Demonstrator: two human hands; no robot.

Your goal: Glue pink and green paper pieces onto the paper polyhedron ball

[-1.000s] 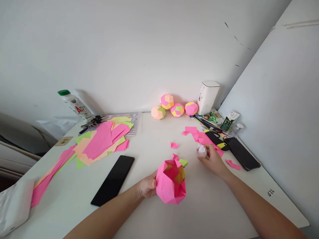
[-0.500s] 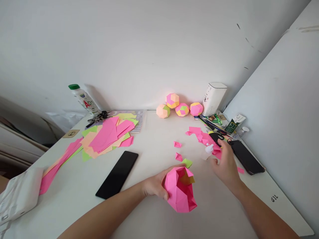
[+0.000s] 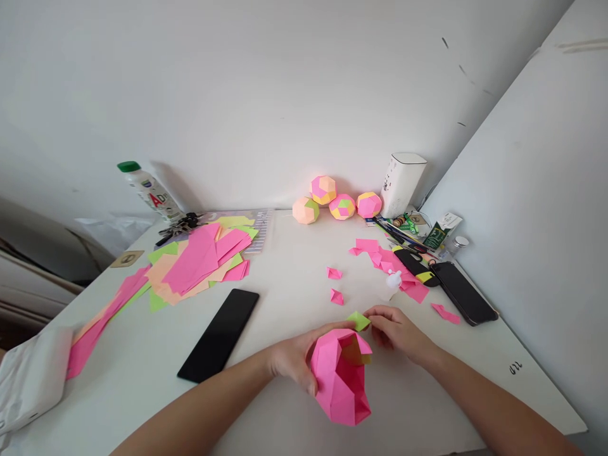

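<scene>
My left hand (image 3: 295, 361) is wrapped round the left side of a hollow, many-sided pink paper ball (image 3: 335, 380). The ball is open on its right side, and a yellowish flap shows inside. A small green folded paper piece (image 3: 359, 320) is just behind the ball, close to my left fingertips. The fingertips of my right hand (image 3: 396, 330) are pinched at the green piece's right corner. Two small pink folded paper pieces (image 3: 335, 273) sit farther back on the table. The fingers of my left hand behind the ball are partly hidden.
Several finished paper balls (image 3: 323, 190) stand against the wall beside a white container (image 3: 403, 183). Pink scraps (image 3: 380, 253), a black-and-yellow tool (image 3: 415, 266), a small white bottle (image 3: 393, 279) and a dark phone (image 3: 463, 292) are right. Coloured sheets (image 3: 199, 259) and a black slab (image 3: 219, 334) are left.
My right hand has moved left and toward me, from beside the black-and-yellow tool to the green paper piece. My left hand still holds the pink ball, now slightly lower in view.
</scene>
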